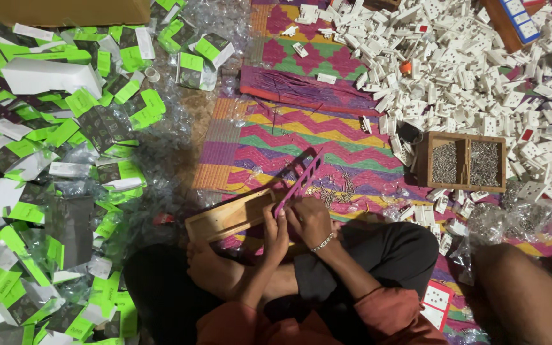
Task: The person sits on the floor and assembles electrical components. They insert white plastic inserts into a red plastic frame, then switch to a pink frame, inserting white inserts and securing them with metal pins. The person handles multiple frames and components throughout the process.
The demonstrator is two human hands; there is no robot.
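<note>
Both hands, left hand and right hand, fingers clenched on slim pink plastic strip over shallow wooden tray; heap of white plastic socket parts unassembled.

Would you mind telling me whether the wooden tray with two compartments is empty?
No, both compartments of the wooden tray are filled with small grey metal screws, and it sits beside the pile of white sockets.

mat: zigzag bands of pink, yellow, green, purple, orange
strip: pink
tray: pale wood
box: brown wood, grey screws inside
sockets: white, a few red switches
cartons: bright green, white, dark panels
trousers: black
sleeves: rust red
bracelet: silver
</note>
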